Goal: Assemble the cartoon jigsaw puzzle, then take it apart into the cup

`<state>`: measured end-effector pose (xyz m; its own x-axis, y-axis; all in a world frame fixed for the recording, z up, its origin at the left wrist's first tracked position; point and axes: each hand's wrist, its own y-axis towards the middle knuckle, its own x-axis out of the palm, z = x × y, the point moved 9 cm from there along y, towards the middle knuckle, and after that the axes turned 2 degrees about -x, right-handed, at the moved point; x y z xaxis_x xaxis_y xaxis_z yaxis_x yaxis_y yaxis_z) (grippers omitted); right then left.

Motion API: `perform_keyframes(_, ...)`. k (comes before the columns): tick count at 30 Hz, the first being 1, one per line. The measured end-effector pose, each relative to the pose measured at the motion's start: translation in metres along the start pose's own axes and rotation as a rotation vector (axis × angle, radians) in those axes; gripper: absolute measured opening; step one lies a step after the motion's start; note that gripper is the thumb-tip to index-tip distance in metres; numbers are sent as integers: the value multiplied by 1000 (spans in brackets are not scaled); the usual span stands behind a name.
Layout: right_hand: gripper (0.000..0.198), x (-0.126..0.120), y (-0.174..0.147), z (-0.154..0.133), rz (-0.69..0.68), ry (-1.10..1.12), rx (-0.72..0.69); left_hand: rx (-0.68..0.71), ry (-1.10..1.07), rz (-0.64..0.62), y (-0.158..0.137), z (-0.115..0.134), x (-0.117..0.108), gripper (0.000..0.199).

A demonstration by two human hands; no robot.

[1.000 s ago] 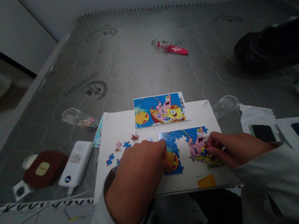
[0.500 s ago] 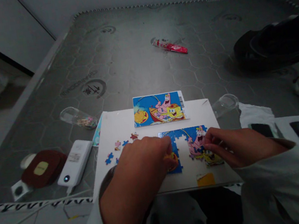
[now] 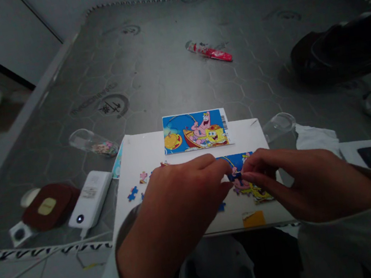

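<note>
Puzzle piece (image 3: pixel 235 176), dark blue, sits over the part-built puzzle (image 3: pixel 258 195), clamped in the right hand's (image 3: pixel 292 181) grip, while the left hand (image 3: pixel 187 199) has shifted across to meet it, its grip's closure unclear, apparently making the handling two-handed.

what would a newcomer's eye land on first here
Probably the bright cartoon card across the far edge of the white board. Nearer, the left hand and right hand nearly meet over a jigsaw. Farther back, a red tube-shaped item stands out on the grey surface.
</note>
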<state>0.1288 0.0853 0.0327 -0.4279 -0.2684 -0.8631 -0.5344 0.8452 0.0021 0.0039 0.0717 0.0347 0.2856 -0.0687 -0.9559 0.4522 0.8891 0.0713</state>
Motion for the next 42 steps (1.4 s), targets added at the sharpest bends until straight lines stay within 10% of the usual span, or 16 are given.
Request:
perform_keyframes(29,15,0,7,-6,17,-147,-6,51,63,-76,-6,-4,-2,20)
perform_keyframes(42,32,3,2,11,-47,-227,76,-404,52,-384,-34,-92,11,18)
